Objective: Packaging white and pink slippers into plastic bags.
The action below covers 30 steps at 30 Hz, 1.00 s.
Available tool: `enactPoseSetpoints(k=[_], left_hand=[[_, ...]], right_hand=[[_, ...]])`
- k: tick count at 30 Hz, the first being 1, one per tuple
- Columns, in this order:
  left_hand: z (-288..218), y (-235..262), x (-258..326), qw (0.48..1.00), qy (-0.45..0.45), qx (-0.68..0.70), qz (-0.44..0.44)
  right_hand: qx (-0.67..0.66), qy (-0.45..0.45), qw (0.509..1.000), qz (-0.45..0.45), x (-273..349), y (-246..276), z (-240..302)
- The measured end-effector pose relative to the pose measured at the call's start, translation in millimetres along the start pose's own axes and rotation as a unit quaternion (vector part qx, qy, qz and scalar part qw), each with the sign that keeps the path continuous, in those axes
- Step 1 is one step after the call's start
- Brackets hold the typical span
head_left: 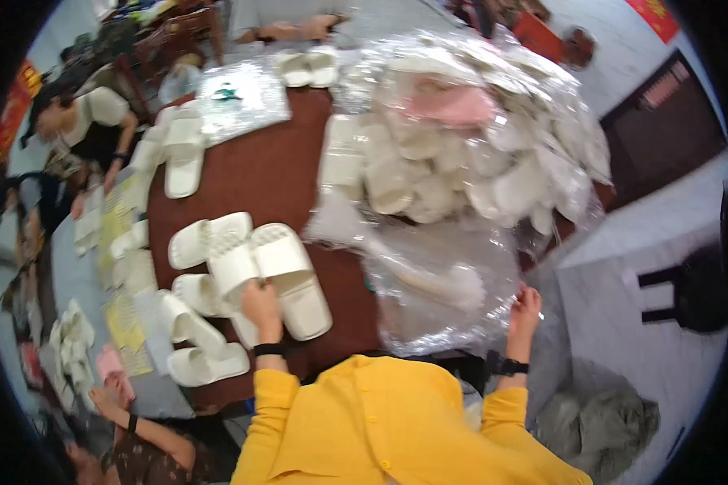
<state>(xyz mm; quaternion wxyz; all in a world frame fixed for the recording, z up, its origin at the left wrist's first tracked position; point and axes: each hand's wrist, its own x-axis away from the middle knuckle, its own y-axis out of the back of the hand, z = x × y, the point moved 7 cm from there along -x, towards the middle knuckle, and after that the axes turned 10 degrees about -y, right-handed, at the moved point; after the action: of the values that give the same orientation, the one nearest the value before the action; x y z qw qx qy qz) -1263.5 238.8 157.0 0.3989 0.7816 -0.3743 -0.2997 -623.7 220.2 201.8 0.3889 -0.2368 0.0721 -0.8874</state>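
Observation:
My left hand (262,309) is closed at the lower end of a white slipper (231,263) with a dotted strap; the fingers are partly hidden and blurred. Right beside it lies another white slipper (306,311), sole down on the brown tabletop. Several more white slippers (198,365) are spread to the left of this hand, some overlapping. Out to the right, my right hand (526,310) has its fingers curled at the edge of a clear plastic bag (437,315), which lies crinkled along the table's near edge.
A big heap of white slippers in clear wrapping (493,145) covers the far right, with a pink piece (449,107) in it. Co-workers (97,113) sit along the left side. A dark stool (692,289) stands at right; a grey sack (615,424) lies on the floor.

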Motion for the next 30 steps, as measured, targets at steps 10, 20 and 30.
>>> enactPoseSetpoints(k=[10,20,30], left_hand=[[-32,-5,37,0.981,0.002,0.175,0.08],[-92,69,47,0.983,-0.089,0.099,0.126],[-280,147,94,0.655,-0.348,0.578,0.34]], right_hand=[[-0.052,0.205,0.96,-0.185,33,18,120],[-0.07,0.51,0.854,-0.074,161,-47,259],[0.137,0.108,0.842,0.511,275,-280,77]])
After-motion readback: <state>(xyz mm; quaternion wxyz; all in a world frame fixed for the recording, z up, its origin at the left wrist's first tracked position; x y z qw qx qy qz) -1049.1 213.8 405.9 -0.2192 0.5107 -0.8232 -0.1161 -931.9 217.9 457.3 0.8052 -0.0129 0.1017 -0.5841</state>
